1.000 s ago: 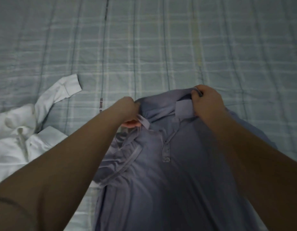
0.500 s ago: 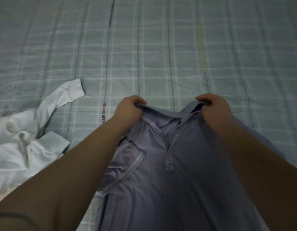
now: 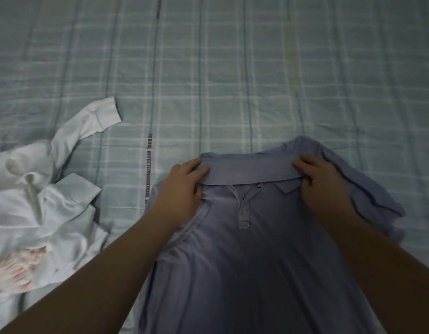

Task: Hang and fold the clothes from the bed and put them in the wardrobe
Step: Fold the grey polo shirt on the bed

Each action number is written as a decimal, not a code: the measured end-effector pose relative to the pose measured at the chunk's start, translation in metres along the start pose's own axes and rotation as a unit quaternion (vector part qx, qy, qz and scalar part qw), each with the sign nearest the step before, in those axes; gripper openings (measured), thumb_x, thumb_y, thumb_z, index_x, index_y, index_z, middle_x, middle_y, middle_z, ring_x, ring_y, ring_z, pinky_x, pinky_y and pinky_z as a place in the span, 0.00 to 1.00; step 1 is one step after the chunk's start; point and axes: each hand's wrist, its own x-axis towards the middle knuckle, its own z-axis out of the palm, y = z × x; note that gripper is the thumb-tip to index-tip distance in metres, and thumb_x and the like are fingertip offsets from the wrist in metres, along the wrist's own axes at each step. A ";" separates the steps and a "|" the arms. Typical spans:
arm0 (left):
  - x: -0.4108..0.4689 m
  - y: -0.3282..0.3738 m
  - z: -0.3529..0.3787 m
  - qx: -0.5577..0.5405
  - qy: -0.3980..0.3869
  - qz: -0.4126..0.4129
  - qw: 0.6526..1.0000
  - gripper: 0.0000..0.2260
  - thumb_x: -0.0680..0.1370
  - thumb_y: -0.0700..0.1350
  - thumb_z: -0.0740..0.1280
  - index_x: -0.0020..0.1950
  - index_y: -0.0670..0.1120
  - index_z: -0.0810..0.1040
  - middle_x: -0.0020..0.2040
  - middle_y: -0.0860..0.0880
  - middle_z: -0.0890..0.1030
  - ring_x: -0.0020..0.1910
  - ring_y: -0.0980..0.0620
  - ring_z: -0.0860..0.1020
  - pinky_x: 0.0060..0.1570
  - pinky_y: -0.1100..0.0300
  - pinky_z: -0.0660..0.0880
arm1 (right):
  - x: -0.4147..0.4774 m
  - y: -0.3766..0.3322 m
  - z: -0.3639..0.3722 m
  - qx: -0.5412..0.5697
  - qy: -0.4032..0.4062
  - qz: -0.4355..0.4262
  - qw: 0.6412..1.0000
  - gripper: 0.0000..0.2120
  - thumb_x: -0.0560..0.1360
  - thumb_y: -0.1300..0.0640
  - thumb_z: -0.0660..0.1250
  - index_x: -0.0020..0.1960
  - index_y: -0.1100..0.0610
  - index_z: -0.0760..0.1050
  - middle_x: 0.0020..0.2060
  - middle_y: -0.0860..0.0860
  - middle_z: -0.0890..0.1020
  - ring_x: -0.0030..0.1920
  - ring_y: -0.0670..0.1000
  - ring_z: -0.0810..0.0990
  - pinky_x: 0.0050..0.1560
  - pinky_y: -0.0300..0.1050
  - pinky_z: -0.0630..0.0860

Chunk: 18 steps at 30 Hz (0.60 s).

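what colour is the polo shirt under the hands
Pale lavender-blue polo shirt, clearest in the head view.

Checked bed (image 3: 232,68) bears lilac polo (image 3: 244,273) and, seemingly, crumpled white shirt (image 3: 52,213).

Two hands, a left hand (image 3: 184,189) and a right hand (image 3: 322,186); one lavender polo shirt (image 3: 244,273) with one collar (image 3: 247,175) and one placket (image 3: 243,208); one white shirt (image 3: 52,208) in a heap, with one cuffed sleeve (image 3: 93,119) stretched out from it; one pink-printed patch (image 3: 16,268) at the heap's near edge, whether a second garment cannot be told; one checked bed sheet (image 3: 232,80) bearing one printed line of lettering (image 3: 148,165)
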 end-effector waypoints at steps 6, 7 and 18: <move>-0.007 0.022 0.006 0.113 0.021 -0.004 0.993 0.28 0.74 0.45 0.66 0.74 0.43 0.70 0.78 0.43 0.64 0.78 0.40 0.58 0.74 0.43 0.58 | -0.015 -0.017 0.007 -0.102 0.034 -0.043 0.993 0.25 0.71 0.61 0.59 0.65 0.68 0.75 0.66 0.66 0.74 0.67 0.67 0.71 0.70 0.61 0.66; -0.006 0.027 0.012 0.119 0.029 0.013 0.992 0.29 0.75 0.44 0.65 0.76 0.42 0.67 0.79 0.42 0.63 0.79 0.40 0.57 0.76 0.43 0.55 | -0.014 -0.024 0.009 -0.108 0.045 -0.057 0.992 0.25 0.72 0.59 0.58 0.67 0.67 0.74 0.67 0.65 0.74 0.69 0.66 0.70 0.71 0.61 0.65; -0.008 0.010 0.041 -0.029 0.003 0.059 0.998 0.23 0.82 0.42 0.59 0.77 0.37 0.64 0.77 0.38 0.64 0.79 0.39 0.58 0.78 0.48 0.53 | -0.006 -0.024 0.042 -0.143 -0.054 -0.090 0.984 0.30 0.79 0.50 0.52 0.78 0.63 0.60 0.76 0.62 0.62 0.77 0.62 0.60 0.78 0.56 0.53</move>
